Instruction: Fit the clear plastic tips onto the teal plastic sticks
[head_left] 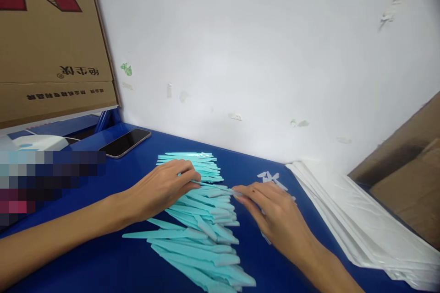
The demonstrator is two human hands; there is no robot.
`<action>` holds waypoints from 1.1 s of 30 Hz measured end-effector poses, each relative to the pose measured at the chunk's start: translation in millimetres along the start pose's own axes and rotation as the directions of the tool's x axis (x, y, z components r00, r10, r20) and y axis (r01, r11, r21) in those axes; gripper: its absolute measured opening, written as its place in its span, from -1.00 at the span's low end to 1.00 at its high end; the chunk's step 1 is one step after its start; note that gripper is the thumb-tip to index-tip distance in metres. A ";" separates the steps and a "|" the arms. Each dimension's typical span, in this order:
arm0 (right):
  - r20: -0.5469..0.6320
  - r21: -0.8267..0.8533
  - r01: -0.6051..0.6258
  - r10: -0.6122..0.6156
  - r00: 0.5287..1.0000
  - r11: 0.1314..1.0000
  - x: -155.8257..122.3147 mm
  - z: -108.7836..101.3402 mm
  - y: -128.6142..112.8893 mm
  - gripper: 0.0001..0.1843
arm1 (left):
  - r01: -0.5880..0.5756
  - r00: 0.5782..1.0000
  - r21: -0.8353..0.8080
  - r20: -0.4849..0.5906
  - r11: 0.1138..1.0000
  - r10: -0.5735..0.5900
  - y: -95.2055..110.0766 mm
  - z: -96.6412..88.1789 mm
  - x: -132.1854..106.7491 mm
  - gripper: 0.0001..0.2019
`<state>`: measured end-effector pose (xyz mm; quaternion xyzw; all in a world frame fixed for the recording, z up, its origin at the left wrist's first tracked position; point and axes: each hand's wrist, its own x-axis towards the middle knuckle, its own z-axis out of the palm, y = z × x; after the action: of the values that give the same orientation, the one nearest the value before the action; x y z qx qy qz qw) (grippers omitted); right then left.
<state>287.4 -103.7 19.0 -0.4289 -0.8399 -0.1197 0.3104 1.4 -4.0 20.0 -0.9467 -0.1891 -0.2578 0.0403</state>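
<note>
My left hand point(172, 183) is closed, pinching the thin handle end of a turquoise eyebrow razor point(215, 186) above a pile of the same kind. At that razor's other end, my right hand point(270, 203) pinches a small translucent cap point(237, 192) between thumb and fingers. Below both hands lies a loose pile of turquoise razors point(199, 245), their wider ends toward the right. A neater stack of razors point(192, 160) sits behind my left hand. Several loose translucent caps point(275, 178) lie beyond my right hand, which partly covers others.
A dark-screened phone point(127, 143) lies on the blue table point(103, 242) at the back left. A large cardboard box point(55, 50) stands at the left. White plastic sheets or bags point(360, 219) are stacked at the right, beside brown cardboard point(409, 183). A white wall point(257, 55) borders the table's back.
</note>
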 end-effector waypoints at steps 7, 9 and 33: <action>-0.048 0.040 0.097 -0.095 0.994 0.994 1.1 6.3 -17.1 -0.78 | -0.070 0.997 -0.111 0.005 0.991 0.071 13.6 1.3 -4.0 -0.90; -0.077 0.033 0.122 -0.119 0.990 0.992 0.5 8.2 -23.0 -0.75 | -0.084 0.996 -0.140 -0.003 0.987 0.085 16.9 2.9 -6.6 -0.89; 0.057 0.006 0.054 -0.054 0.997 0.999 -0.5 13.9 -17.3 -0.77 | -0.046 0.976 -0.023 0.210 0.999 0.050 22.8 -6.5 -1.5 -0.84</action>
<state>268.1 -108.0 9.0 -0.4085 -0.8600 -0.1141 0.2838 5.8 -26.7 25.4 -0.9733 -0.1669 -0.1567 0.0179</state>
